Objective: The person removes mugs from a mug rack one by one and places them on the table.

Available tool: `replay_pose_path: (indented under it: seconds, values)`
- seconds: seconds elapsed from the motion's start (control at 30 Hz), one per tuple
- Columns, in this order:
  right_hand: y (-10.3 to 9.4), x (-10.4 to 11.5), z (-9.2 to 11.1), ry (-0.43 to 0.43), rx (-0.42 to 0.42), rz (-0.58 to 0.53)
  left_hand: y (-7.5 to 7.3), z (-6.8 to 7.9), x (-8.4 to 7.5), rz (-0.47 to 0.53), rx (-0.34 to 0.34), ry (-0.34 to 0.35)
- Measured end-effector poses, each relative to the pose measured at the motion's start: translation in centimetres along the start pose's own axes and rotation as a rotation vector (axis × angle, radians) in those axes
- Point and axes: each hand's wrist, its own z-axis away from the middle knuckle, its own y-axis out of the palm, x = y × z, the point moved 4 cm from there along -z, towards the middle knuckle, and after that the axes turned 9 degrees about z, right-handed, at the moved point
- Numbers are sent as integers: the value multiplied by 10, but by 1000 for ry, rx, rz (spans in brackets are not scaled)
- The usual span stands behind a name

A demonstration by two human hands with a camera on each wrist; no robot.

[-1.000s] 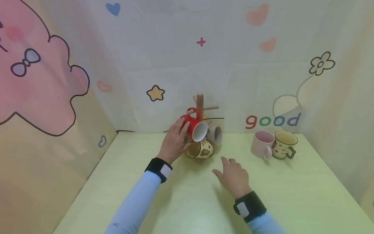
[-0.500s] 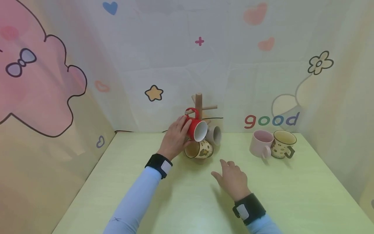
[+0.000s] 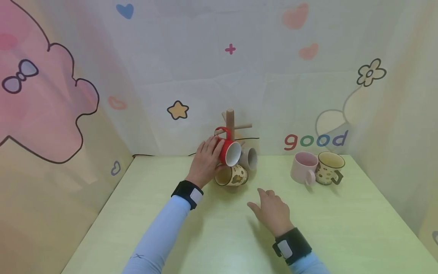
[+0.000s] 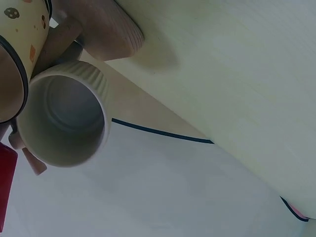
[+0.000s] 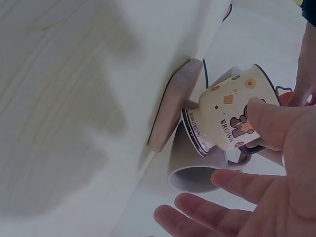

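Against a patterned curtain (image 3: 198,45), over a pale table (image 3: 219,239), the left hand (image 3: 203,161) grips the red mug (image 3: 226,153), whose handle (image 3: 228,133) loops around the wooden rack's (image 3: 230,120) peg (image 3: 219,132), while the right hand (image 3: 273,213) hovers nearby, fingers loosely extended.

From where I stand, a hand could pass along the table (image 3: 273,173) between the grey mug (image 3: 251,158) and the pink mug (image 3: 302,169), right back to the cloth (image 3: 273,106). The rack's (image 3: 230,118) front is crowded by the left hand (image 3: 204,160), the red mug (image 3: 223,153) and the patterned mug (image 3: 238,176), while 1 peg (image 3: 243,126) juts rightward above, with room over it
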Motion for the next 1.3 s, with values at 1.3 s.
replay_pose_path:
  seconds: [1.3]
  values:
    - [-1,-6,6,-8,-15,-48,-21,5,-6,45,-76,43]
